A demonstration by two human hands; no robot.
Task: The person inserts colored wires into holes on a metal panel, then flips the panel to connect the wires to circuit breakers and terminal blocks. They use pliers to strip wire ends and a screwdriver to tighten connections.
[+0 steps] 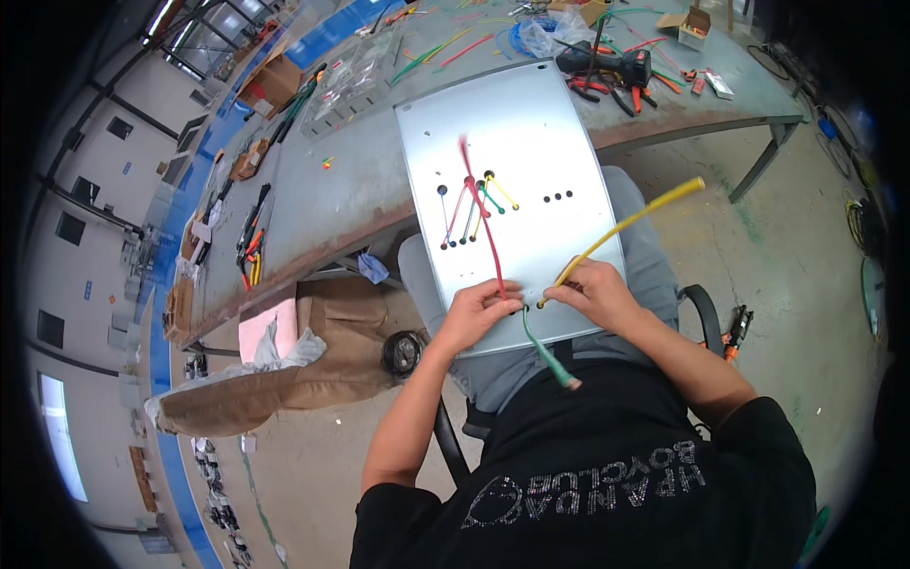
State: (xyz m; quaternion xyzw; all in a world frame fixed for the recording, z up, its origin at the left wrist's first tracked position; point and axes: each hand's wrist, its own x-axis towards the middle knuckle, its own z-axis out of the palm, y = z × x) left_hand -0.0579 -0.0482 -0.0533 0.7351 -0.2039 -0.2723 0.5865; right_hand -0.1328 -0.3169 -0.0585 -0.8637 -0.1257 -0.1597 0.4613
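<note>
A pale metal panel [512, 123] with several small holes rests on my lap, its far end over the edge of the workbench. My left hand [479, 315] is closed at the panel's near end, pinching a red cable [493, 251] that runs up across the panel; its tip is blurred. To its right, my right hand [599, 292] grips a thick yellow cable [645, 213] close to a hole, the free end sticking out to the right. Between the hands a green cable [545, 351] emerges and hangs toward me. Short thin coloured wires [482, 204] loop between holes mid-panel.
On the workbench [365, 171] lie a black power tool [607, 64], a clear plastic organizer [351, 85], pliers [251, 237] and loose wires. A brown cloth-covered shape [313, 379] stands at the left. A chair armrest [703, 318] is at my right, with a tool [737, 332] on the floor beyond.
</note>
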